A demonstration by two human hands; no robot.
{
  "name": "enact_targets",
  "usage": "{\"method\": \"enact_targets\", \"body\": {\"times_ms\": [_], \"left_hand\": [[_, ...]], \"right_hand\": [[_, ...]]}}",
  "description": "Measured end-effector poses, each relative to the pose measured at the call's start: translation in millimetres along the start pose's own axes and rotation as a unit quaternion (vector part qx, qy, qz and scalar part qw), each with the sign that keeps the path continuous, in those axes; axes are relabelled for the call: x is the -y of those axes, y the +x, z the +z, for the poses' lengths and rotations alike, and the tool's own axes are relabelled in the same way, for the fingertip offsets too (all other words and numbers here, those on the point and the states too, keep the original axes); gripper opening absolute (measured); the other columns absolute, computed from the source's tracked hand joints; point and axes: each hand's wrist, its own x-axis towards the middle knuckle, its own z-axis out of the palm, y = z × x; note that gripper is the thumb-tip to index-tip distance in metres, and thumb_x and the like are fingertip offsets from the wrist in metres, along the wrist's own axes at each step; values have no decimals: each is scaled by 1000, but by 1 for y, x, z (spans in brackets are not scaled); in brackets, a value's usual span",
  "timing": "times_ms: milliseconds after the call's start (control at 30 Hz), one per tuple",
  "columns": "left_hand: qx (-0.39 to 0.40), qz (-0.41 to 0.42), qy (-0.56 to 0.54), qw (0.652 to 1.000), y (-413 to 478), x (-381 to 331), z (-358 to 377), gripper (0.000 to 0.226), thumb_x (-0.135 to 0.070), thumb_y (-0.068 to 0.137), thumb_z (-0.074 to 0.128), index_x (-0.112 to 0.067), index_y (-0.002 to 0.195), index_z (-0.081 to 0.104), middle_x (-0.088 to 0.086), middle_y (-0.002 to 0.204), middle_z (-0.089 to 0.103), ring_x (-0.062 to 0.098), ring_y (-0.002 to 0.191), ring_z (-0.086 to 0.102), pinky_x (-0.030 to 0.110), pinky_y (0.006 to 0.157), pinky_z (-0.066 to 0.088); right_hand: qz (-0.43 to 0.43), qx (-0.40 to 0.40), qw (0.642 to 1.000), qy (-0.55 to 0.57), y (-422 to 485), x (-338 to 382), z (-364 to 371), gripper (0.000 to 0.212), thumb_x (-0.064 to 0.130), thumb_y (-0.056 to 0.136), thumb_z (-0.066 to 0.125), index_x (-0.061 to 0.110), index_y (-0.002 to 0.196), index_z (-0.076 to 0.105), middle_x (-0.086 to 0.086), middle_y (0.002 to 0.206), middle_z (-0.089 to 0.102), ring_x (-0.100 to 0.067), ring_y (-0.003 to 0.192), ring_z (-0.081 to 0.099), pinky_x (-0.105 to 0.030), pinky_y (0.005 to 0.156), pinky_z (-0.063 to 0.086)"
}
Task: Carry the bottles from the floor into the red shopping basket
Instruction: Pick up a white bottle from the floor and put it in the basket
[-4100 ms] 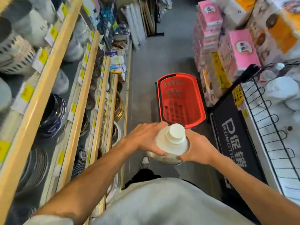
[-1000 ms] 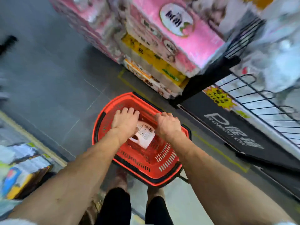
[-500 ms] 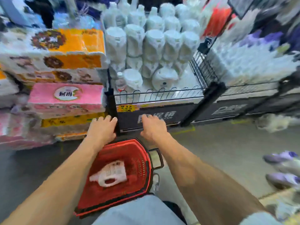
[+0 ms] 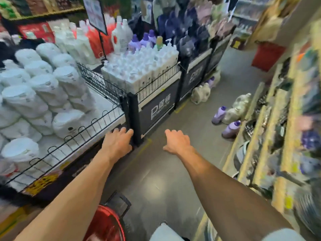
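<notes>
Purple bottles [image 4: 218, 115] and pale jugs [image 4: 233, 113] lie on the floor [image 4: 156, 180], well beyond the right hand [image 4: 177, 141] fingertips, to their right. Red basket [image 4: 106, 225] sits behind both wrists, contents unseen. Left hand [image 4: 118, 143] and right hand are empty, fingers loosely spread. Several carries likely remain.

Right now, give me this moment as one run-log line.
left hand: open, empty | right hand: open, empty | red basket: bottom edge of view | purple bottles: on floor, ahead right
</notes>
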Motion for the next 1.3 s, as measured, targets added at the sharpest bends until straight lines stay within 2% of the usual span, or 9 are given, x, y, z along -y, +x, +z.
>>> {"method": "enact_targets", "body": {"times_ms": [100,267,500,567,633,800,967,1133,1300], "left_hand": [[-18,69,22,997,51,-58,-19,51,-48,93,62,-26,135,45,4,129,54,30,119,54,44,90,46],[-32,143,74,986,125,-126,-26,46,-41,94,60,-26,134,45,2,127,54,28,115,54,42,86,45],[-24,200,92,975,232,-178,-41,48,-31,96,56,-25,141,42,3,133,52,29,122,51,45,94,44],[-47,252,115,960,306,-202,-71,53,-31,95,57,-24,145,39,5,138,50,30,126,49,45,98,41],[-31,251,122,960,318,-202,-78,58,-34,96,59,-24,148,37,5,140,49,30,127,48,45,99,41],[-70,251,135,956,362,-198,-77,57,-30,94,60,-25,145,38,3,134,52,30,124,50,45,93,43],[-54,284,126,949,447,-229,-89,53,-37,92,62,-24,139,42,3,128,54,29,118,52,44,91,43],[-51,289,124,948,545,-263,-99,50,-41,92,62,-24,135,42,3,129,54,29,120,52,42,88,43],[-33,280,128,951,636,-295,-125,51,-48,91,64,-24,131,44,2,130,53,28,118,52,43,89,43]], "right_hand": [[54,-6,998,25,7,-68,-16,57,40,87,70,16,134,46,-11,135,56,-34,128,50,-44,97,44],[115,-19,991,61,26,-153,-36,54,40,87,70,18,132,49,-10,133,58,-33,126,52,-42,96,45],[187,2,980,62,68,-234,-60,49,38,86,68,21,128,50,-7,130,61,-32,121,56,-41,90,46],[237,-17,968,76,105,-270,-86,47,37,85,68,22,126,51,-5,128,62,-31,119,57,-40,85,44],[239,-10,968,81,110,-273,-87,46,37,85,68,22,126,51,-4,127,63,-31,117,57,-39,81,42],[236,-8,968,84,131,-287,-89,48,37,88,69,22,130,51,-6,128,61,-31,119,56,-41,92,45],[255,10,961,106,188,-337,-109,50,37,89,70,23,134,51,-5,130,60,-31,123,55,-40,94,44],[266,20,955,133,260,-401,-122,50,38,85,72,25,129,53,-3,122,63,-30,118,58,-38,88,46],[278,24,948,155,329,-477,-141,50,37,84,73,27,129,54,-4,126,62,-29,118,59,-38,88,46]]}}
